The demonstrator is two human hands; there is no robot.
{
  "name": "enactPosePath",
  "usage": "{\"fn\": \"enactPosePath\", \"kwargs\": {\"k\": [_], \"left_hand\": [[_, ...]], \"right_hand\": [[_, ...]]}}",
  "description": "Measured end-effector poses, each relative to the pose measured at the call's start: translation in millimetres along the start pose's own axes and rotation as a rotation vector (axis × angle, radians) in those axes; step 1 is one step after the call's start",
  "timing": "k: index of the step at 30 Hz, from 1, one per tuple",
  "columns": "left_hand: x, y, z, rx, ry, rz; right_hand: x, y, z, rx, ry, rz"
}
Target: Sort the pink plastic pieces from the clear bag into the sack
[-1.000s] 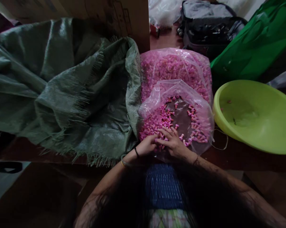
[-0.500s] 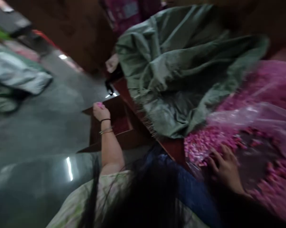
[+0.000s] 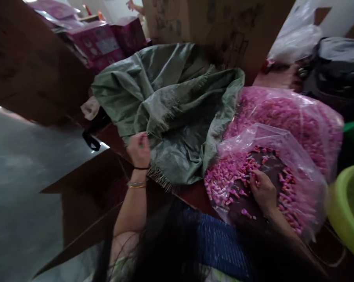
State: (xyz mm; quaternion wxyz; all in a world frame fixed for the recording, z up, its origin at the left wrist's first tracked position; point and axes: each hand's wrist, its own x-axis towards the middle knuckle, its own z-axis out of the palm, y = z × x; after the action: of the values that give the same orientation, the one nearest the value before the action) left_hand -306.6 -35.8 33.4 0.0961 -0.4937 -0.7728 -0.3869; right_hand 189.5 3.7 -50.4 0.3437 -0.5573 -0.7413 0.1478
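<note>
My left hand (image 3: 138, 150), slightly blurred, is over the front left edge of a crumpled green woven cloth (image 3: 168, 105). Its fingers are curled in, and nothing shows in them. On the right, my right hand (image 3: 263, 192) reaches down among small pink plastic pieces (image 3: 224, 176) spread on a dark surface (image 3: 241, 211). Thumb and fingers are pinched together at a small pink piece (image 3: 255, 180), partly hidden by the fingers. Clear plastic sheeting (image 3: 262, 137) lies around the loose pieces. Behind it is a full clear bag of pink pieces (image 3: 291, 109).
An open cardboard box (image 3: 80, 211) stands below my left forearm. Large cartons (image 3: 221, 35) and pink packages (image 3: 100, 43) are at the back. A yellow-green tub (image 3: 349, 203) is at the right edge. Another person's hand (image 3: 131, 5) shows at the top.
My view has swung right. The left hand has moved from over the open box to the cloth's edge, and the pink thing in it no longer shows. My right hand's spread fingers have closed.
</note>
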Motion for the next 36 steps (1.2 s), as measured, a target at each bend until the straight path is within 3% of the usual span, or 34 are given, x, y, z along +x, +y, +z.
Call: {"fn": "enactPosePath", "kwargs": {"k": [2,3,5,7,9,12,15,20,23,28,33,36], "left_hand": [[17.4,53.3,59.0,0.042,-0.286,0.206],[23.7,76.1,86.7,0.120,-0.407,0.211],[35.1,109.1,133.7,0.311,-0.567,0.081],[46.6,126.3,166.3,0.416,-0.628,-0.029],[57.0,133.4,184.0,0.433,-0.646,-0.058],[65.5,135.5,186.7,0.430,-0.678,-0.029],[60.8,131.9,167.2,0.430,-0.713,0.048],[23.1,122.9,116.5,0.591,-0.733,0.235],[-7.8,127.2,101.1,0.674,-0.735,0.338],[-28.4,137.4,117.3,0.437,-0.927,0.606],[-18.2,129.8,140.6,0.142,-0.966,0.626],[-18.0,124.7,153.1,-0.071,-0.907,0.644]], "right_hand": [[6.5,1.4,-11.3,0.178,0.066,0.168],[8.7,1.0,-18.1,0.300,0.082,0.277],[10.6,-1.3,-32.7,0.564,0.084,0.504],[8.9,-3.4,-46.2,0.763,0.097,0.647],[3.9,-2.6,-55.8,0.850,0.138,0.689],[-5.2,5.6,-59.9,0.906,0.163,0.732],[-8.8,16.6,-55.9,1.002,0.224,0.779],[-2.2,25.3,-47.4,1.086,0.245,0.803],[-1.3,24.8,-41.1,1.111,0.193,0.815],[-8.1,24.2,-32.6,1.044,0.114,0.773],[-11.1,25.5,-31.1,1.009,0.108,0.751],[-10.0,24.3,-30.4,0.980,0.091,0.731]]}}
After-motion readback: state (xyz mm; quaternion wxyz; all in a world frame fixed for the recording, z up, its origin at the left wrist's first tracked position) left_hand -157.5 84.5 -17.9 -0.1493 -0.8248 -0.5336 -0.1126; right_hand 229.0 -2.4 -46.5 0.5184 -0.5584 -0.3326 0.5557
